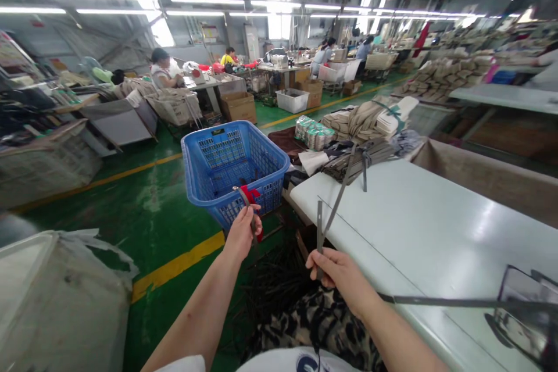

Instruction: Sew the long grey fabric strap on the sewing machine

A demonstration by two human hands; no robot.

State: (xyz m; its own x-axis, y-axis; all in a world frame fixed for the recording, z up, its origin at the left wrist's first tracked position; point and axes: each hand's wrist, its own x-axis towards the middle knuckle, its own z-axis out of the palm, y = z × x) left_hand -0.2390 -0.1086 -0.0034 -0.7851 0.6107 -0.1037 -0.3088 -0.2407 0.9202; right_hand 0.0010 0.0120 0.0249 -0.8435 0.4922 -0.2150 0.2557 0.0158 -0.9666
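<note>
My left hand is closed on small scissors with a red-wrapped handle, held up in front of a blue plastic basket. My right hand pinches a thin dark strap that runs up and away to a bundle of folded fabric pieces on the white table. A short end of the strap stands up above my fingers. Both hands hover just off the table's near left edge, over my lap.
A pile of dark straps lies on the green floor below my hands. A bagged white bin stands at the left. Stacked beige goods sit at the table's far end. Other people work at distant tables.
</note>
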